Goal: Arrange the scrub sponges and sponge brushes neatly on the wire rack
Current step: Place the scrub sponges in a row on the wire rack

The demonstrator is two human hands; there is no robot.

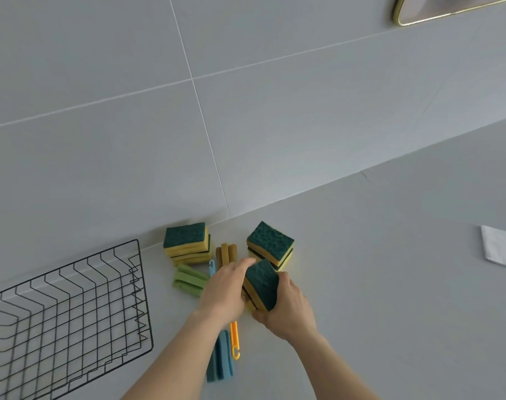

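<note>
Both hands grip a small stack of green-topped yellow scrub sponges at the counter's middle; my left hand presses its left side, my right hand wraps its right and near side. Two more sponge stacks stand behind: one by the wall, one further right. Sponge brushes lie around my left hand: a green head, a tan head, a blue head with an orange handle beside it. The black wire rack sits empty at the left.
A grey tiled wall rises behind the grey counter. A folded white cloth lies at the far right. A gold-rimmed mirror edge hangs at the top right.
</note>
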